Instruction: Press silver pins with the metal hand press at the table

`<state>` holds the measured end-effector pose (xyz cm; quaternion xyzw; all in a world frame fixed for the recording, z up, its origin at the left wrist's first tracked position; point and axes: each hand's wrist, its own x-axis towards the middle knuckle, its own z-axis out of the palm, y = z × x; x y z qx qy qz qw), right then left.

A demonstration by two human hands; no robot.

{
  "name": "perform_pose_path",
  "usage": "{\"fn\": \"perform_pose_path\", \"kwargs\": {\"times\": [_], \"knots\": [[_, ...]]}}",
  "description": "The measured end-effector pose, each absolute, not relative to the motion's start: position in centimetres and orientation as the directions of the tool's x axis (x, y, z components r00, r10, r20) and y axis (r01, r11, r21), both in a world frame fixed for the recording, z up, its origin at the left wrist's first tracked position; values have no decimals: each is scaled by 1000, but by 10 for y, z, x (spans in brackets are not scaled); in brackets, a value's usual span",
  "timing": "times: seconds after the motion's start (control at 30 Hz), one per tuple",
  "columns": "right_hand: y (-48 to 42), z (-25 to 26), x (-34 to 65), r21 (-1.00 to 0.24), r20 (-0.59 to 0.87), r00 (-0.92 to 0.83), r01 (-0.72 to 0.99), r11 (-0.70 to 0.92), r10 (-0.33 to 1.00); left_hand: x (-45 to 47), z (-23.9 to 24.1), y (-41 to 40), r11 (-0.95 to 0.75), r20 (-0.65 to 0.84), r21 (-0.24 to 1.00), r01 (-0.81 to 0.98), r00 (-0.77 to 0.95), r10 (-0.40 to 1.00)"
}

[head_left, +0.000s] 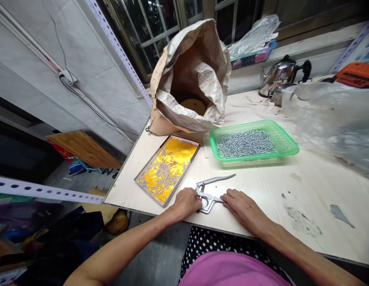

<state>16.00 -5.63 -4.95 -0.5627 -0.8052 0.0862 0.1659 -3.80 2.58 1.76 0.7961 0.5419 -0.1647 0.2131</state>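
Note:
A silver spring-loaded hand tool like pliers (213, 200) lies on the table near its front edge, its two handles spread apart and pointing right. My left hand (186, 203) is closed at the tool's head, beside a small red spot; any small part between the fingers is hidden. My right hand (242, 204) has its fingers curled on the end of the lower handle. Just beyond my left hand is a shallow tray (184, 147) with a yellow bottom, strewn with small metal pins (165, 174). Behind the tool, a green plastic basket (284, 141) holds many similar metal pins (246, 143).
A large open woven sack (162, 115) stands at the back of the table (262, 186). Toward the back right are a metal kettle (281, 75), clear plastic bags (330, 115) and an orange-and-black item (357, 74). A grey scrap (341, 215) lies at the right.

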Motion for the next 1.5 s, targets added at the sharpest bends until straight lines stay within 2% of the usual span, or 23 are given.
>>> {"fn": "perform_pose_path", "kwargs": {"times": [0.1, 0.23, 0.3, 0.4, 0.47, 0.5, 0.57, 0.6, 0.67, 0.73, 0.8, 0.87, 1.07, 1.37, 1.43, 1.5], "knots": [[-59, -57, 158, -315, 197, -298, 883, 348, 934, -41, 13, 33, -207, -525, 246, 947, 309, 793], [-60, -60, 160, -328, 199, -292, 880, 344, 936, -51, 14, 48, 290, -787, 416, 862, 181, 590], [-59, -58, 160, -338, 188, -287, 879, 337, 939, -50, 25, 56, 395, -791, 506, 766, 230, 567], [-58, -52, 159, -343, 166, -288, 880, 329, 943, -32, 60, 70, 277, -587, 736, 618, 377, 717], [-58, -47, 158, -334, 154, -284, 886, 321, 946, -14, 87, 82, 92, -369, 860, 502, 487, 792], [-58, -46, 158, -329, 151, -277, 891, 312, 949, -7, 99, 91, -16, -266, 881, 473, 523, 810], [-59, -45, 157, -326, 159, -258, 897, 297, 953, -1, 113, 114, -257, -90, 811, 526, 546, 833], [-60, -46, 156, -327, 170, -248, 899, 292, 954, -3, 114, 127, -366, -21, 710, 602, 538, 843], [-62, -49, 156, -331, 200, -227, 900, 283, 953, -18, 105, 156, -489, 71, 410, 770, 508, 859], [-63, -53, 155, -335, 227, -211, 900, 280, 951, -41, 87, 179, -458, 26, 139, 878, 459, 888], [-63, -58, 155, -336, 246, -210, 897, 287, 946, -62, 67, 192, -451, -73, 9, 893, 450, 890], [-62, -61, 155, -335, 257, -223, 892, 303, 940, -75, 50, 198, -463, -131, -25, 886, 456, 880], [-61, -64, 154, -351, 257, -204, 891, 288, 945, -77, 30, 201, -465, -159, -71, 883, 450, 879], [-58, -52, 150, -357, 165, -159, 910, 210, 973, -78, 25, 218, -460, -117, -106, 881, 449, 886], [-57, -49, 151, -356, 156, -170, 909, 215, 973, -73, 32, 208, -450, -83, -63, 891, 445, 892], [-57, -45, 153, -351, 139, -184, 910, 222, 973, -66, 39, 186, -413, -58, 133, 901, 423, 904]]}}
